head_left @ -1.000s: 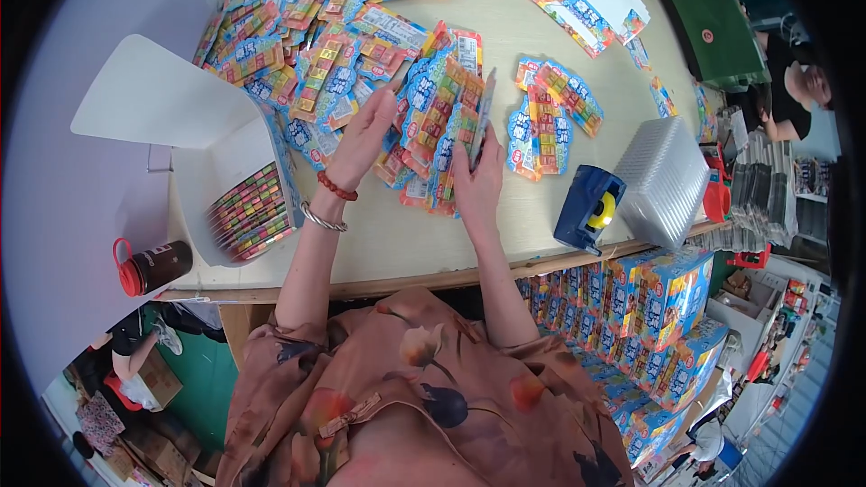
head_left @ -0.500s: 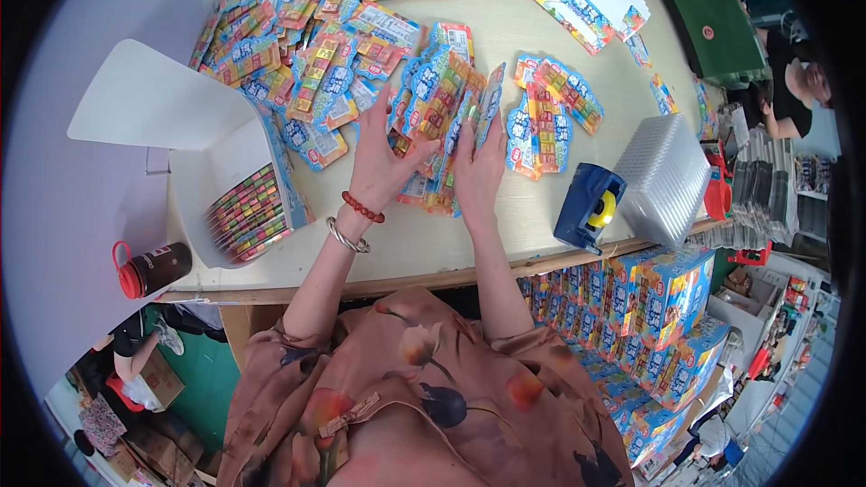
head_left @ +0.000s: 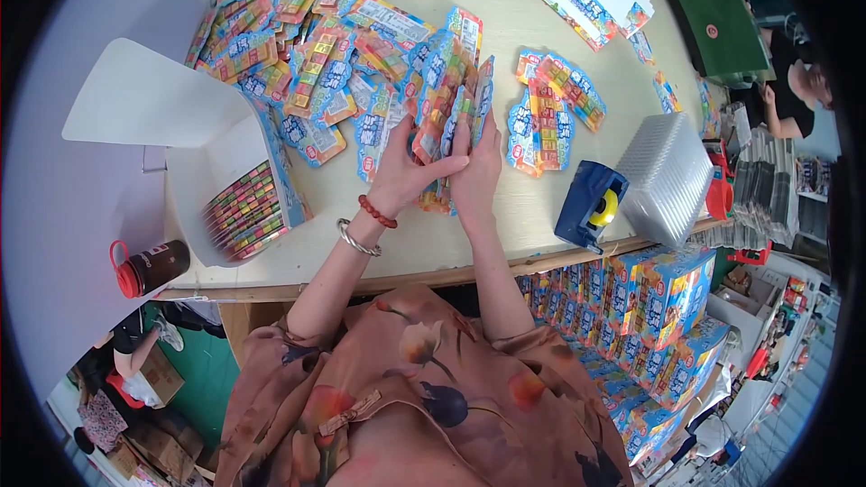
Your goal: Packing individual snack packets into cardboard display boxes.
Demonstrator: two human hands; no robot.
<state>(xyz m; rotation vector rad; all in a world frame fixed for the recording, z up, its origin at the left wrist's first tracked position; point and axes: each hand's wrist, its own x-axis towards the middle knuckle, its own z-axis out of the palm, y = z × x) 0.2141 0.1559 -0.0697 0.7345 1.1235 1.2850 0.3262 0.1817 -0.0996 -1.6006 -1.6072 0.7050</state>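
Note:
Upright between my hands stands a bunch of candy packs (head_left: 442, 81), blue-edged cards with rows of coloured sweets. My left hand (head_left: 406, 169), with a red bead bracelet and a silver bangle at the wrist, grips their left side, its thumb reaching across toward the right hand. On the other side my right hand (head_left: 475, 171) is closed round several packs, some passing between its fingers. The fingers behind the packs are partly hidden. A large loose pile of similar packs (head_left: 316, 63) lies at the far left. To the right, a few packs (head_left: 550, 117) overlap on the table.
An open white display box (head_left: 189, 189) filled with rows of packs sits at left, beside a dark cup with a red lid (head_left: 155, 268). A blue tape dispenser (head_left: 582, 207) and stacked clear plastic trays (head_left: 660, 180) stand right. Printed boxes (head_left: 663, 298) are stacked below the table edge.
My left hand has moved right and closed in on the bunch, its thumb now reaching my right hand. The packs are pressed closer together and stand more upright.

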